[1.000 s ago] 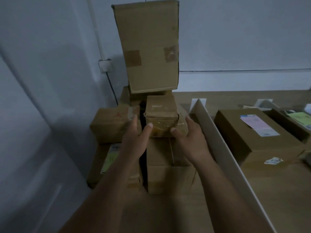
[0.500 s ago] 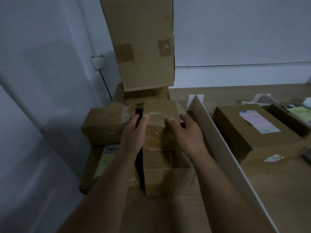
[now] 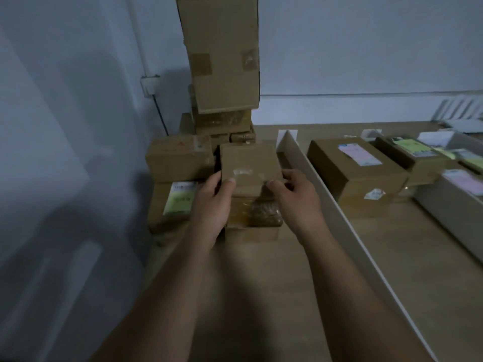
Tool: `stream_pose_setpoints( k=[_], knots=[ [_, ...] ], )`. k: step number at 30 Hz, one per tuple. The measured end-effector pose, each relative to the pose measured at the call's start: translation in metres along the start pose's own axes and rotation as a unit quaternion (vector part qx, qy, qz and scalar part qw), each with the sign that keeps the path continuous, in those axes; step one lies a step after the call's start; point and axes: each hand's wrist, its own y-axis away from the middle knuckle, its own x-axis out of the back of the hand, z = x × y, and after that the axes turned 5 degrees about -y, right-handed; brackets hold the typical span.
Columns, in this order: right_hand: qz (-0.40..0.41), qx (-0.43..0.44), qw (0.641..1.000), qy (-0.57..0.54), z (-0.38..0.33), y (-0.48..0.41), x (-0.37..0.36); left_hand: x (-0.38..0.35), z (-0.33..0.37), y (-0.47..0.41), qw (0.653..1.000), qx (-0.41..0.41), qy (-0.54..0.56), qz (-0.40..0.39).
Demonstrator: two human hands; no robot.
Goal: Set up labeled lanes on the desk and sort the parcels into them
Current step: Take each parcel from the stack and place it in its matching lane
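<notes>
Holding a small cardboard parcel [image 3: 248,163] from both sides: left grip [image 3: 213,205] curled round its left edge, thumb on the near face; right grip [image 3: 295,197] curled round its right edge, thumb likewise on the near face beside a strip of clear tape. Fingers of both mostly hidden behind the parcel. Top face tipped a little toward the camera. Hard to tell whether lifted clear of the tape-wrapped parcel [image 3: 257,216] directly beneath or resting on it.

Just left of the held parcel, a brown box [image 3: 177,160] lying on a flatter box with a green label [image 3: 180,198]. Behind, more small parcels stacked against the wall, and on top of them a tall carton [image 3: 222,53] standing on end with two patches of tape on its front. All of this in the leftmost lane of the desk [image 3: 261,270], at the corner by the wall.

To the right of the right grip, a white divider strip [image 3: 326,205] running from the back of the desk toward the camera. Beyond it, in the next lane, a large box with a pink label [image 3: 358,173] on top. Further right, past another divider, a box with a green label [image 3: 410,152] and more labelled parcels, blurred.

On the wall at the left, a white socket [image 3: 149,86] with a dark cable hanging down behind the boxes.
</notes>
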Motion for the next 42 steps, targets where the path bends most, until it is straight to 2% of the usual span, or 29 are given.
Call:
stream_pose_setpoints(
  k=[5,12,19,30,33,37,39,42],
  knots=[
    [0.017,-0.008,1.0,0.007,0.029,0.054,0.007,0.002,-0.035,0.057,1.0,0.0,0.004,-0.012],
    [-0.009,-0.1,0.994,0.044,0.093,0.105,0.002,-0.005,-0.099,0.112,0.995,0.094,-0.007,-0.028],
    [-0.035,-0.176,0.981,0.079,0.143,0.118,-0.004,-0.013,-0.142,0.132,0.98,0.188,-0.037,-0.059],
    [-0.075,-0.16,0.977,0.119,0.148,0.094,-0.019,-0.008,-0.137,0.106,0.971,0.211,-0.042,-0.102],
    [-0.08,-0.147,0.982,0.086,0.14,0.086,-0.017,-0.005,-0.133,0.1,0.975,0.19,-0.026,-0.115],
    [-0.073,-0.133,0.986,-0.068,0.124,0.082,-0.007,0.002,-0.128,0.092,0.983,0.164,0.053,-0.057],
    [-0.088,-0.137,0.981,-0.106,0.117,0.084,-0.004,0.003,-0.129,0.087,0.984,0.167,0.06,-0.03],
    [-0.083,-0.173,0.98,-0.053,0.126,0.085,-0.009,0.002,-0.128,0.089,0.984,0.17,0.024,-0.042]
  ],
)
